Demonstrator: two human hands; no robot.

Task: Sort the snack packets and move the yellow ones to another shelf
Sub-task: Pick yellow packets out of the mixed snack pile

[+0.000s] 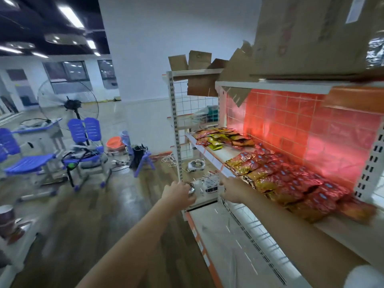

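While both arms reach forward past the shelf's front edge, the sorting looks only partly done, judging from how the packets lie.

Landmark: the shelf [216, 155], a pale board with a red tiled back panel [291, 129] behind it.

Near pile: red packets [295, 173] and yellow packets [251, 166] lie mixed on the shelf's near half, the yellow ones mostly along its front edge, the red ones toward the panel. They overlap and touch.

Far pile: more packets [223, 137] in red, yellow and dark colours sit at the shelf's far end, apart from the near pile, with bare board between the two.

Left hand: the left hand [178, 191] is below the shelf's front edge, beside the white upright [175, 129]. Its fingers look curled near a small shiny thing, but blur hides whether it grips anything.

Right hand: the right hand [231, 189] is just beside the shelf's front edge, close to the nearest yellow packets. It seems to hold no packet; whether the fingers are spread or curled cannot be told.

Done: as a judgement, little. Yellow packets are bunched toward the front, which may be a first sorting.

Left: yellow packets in both piles are on the same shelf as the red ones; none shows on the lower shelf [218, 229]. Lifting them out and carrying them off remains.

Above: cardboard boxes [307, 36] on the top shelf.
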